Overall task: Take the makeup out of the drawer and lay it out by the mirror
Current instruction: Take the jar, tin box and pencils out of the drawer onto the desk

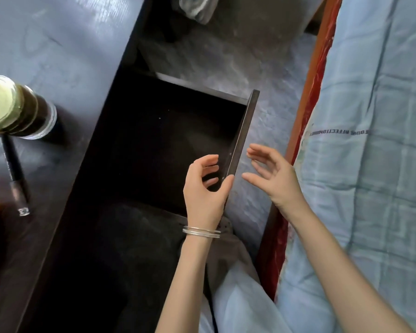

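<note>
Dark drawer (168,145) interior unreadable; left hand (205,186) grips its front, right hand (271,174) spread.

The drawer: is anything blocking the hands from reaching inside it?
Nothing visible does. The drawer is pulled open, and its dark inside shows no cover. The left hand holds the drawer's front panel; the right hand hovers open just outside it.
</note>
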`<act>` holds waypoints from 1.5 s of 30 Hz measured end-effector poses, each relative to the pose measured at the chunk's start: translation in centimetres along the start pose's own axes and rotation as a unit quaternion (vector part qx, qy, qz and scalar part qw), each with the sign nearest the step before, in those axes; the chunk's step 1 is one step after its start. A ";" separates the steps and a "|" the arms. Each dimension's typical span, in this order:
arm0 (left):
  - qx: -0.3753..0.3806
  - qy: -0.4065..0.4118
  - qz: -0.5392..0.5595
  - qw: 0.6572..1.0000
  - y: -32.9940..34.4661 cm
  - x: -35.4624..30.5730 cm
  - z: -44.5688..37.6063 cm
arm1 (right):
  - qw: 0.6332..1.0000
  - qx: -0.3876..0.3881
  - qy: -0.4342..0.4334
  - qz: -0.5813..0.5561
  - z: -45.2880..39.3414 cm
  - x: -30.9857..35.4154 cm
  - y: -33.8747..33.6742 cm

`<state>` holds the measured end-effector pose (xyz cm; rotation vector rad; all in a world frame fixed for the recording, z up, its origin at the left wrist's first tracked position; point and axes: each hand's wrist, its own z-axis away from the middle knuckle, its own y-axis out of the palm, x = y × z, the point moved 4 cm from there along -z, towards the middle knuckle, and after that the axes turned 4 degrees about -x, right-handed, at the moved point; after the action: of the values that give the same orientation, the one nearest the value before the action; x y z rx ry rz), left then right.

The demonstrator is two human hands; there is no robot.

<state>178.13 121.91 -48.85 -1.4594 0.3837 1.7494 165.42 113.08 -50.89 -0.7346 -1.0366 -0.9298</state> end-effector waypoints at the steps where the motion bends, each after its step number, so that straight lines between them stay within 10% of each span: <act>1: -0.001 0.000 -0.003 1.000 0.0 0.1 -0.2 | 1.000 -0.002 0.003 -0.004 -0.4 -0.3 0.1; 16: -0.005 0.011 -0.031 0.999 -2.9 1.1 -3.5 | 0.995 -0.081 0.046 -0.024 -2.7 -2.1 2.1; 45: -0.086 -0.029 0.005 0.996 -10.3 2.9 -5.9 | 0.989 0.136 0.050 -0.025 -8.5 -1.3 19.4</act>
<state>189.69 125.46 -50.61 -1.5245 0.2146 1.8668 185.88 114.50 -56.52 -0.4321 -1.0706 -0.8381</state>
